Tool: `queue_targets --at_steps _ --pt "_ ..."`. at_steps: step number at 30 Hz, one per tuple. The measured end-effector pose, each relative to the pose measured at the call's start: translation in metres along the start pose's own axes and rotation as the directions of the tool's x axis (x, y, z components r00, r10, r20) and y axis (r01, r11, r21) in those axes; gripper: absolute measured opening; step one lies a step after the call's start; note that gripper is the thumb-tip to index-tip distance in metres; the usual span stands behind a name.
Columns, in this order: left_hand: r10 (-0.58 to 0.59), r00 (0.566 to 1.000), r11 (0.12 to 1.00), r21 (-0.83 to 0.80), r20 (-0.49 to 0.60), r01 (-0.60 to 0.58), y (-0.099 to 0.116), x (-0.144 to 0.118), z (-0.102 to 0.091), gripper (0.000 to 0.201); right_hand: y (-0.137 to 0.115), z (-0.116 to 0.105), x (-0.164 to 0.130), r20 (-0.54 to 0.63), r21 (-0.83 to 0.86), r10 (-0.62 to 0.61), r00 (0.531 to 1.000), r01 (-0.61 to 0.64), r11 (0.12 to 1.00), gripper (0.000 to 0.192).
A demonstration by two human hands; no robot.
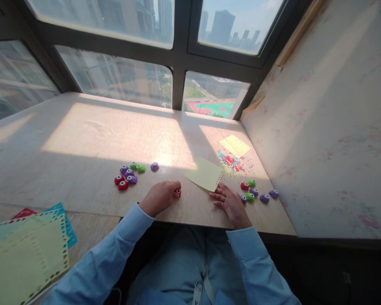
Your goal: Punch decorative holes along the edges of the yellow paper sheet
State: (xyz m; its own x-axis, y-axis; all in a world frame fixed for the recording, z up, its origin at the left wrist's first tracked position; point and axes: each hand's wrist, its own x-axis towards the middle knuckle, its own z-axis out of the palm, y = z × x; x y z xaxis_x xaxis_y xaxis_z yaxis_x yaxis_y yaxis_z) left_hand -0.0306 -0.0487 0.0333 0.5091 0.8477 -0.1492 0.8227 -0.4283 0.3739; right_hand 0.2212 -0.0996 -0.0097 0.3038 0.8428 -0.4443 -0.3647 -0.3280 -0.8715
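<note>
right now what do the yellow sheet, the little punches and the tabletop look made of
Yellow sheet: thin matte paper, lying flat, one edge perforated. Red punch in the left hand: likely glossy moulded plastic, brightly coloured. Tabletop: polished stone or laminate, pale and veined; hard to tell which.

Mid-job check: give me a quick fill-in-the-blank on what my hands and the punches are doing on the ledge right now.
1. The left hand is closed around a small ____ punch.
2. The right hand rests its fingertips at the edge of the ____ paper sheet.
3. The confetti pile lies ____ that sheet, toward the window.
Missing words: red; yellow; beyond
</note>
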Motion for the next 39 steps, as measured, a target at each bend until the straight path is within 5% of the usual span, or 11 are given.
queue_targets --at_steps 10,18,31,34,39 --pt "0.013 1.0 1.0 0.027 -0.004 -0.012 -0.003 0.0 0.004 0.016 -0.013 0.022 0.033 -0.004 -0.322 -0.107 0.994 0.1 0.942 0.02" --pt "0.03 1.0 0.999 0.044 0.004 -0.03 -0.003 -0.001 0.003 0.017 -0.008 0.015 0.024 0.005 -0.481 -0.32 0.947 0.283 0.83 0.015" --pt "0.146 0.989 0.986 0.083 0.016 -0.147 -0.006 -0.002 0.003 0.018 -0.009 -0.023 0.0 -0.135 -0.172 -0.12 0.984 0.097 0.98 0.026" --pt "0.14 0.99 0.987 0.085 -0.016 -0.139 -0.007 -0.001 0.006 0.023 -0.003 -0.023 0.002 -0.136 -0.214 -0.189 0.973 0.157 0.964 0.027" --pt "0.219 0.949 0.97 0.154 -0.228 -0.187 -0.001 0.0 0.013 0.03 0.012 -0.025 0.0 -0.126 -0.287 -0.325 0.937 0.279 0.916 0.033"
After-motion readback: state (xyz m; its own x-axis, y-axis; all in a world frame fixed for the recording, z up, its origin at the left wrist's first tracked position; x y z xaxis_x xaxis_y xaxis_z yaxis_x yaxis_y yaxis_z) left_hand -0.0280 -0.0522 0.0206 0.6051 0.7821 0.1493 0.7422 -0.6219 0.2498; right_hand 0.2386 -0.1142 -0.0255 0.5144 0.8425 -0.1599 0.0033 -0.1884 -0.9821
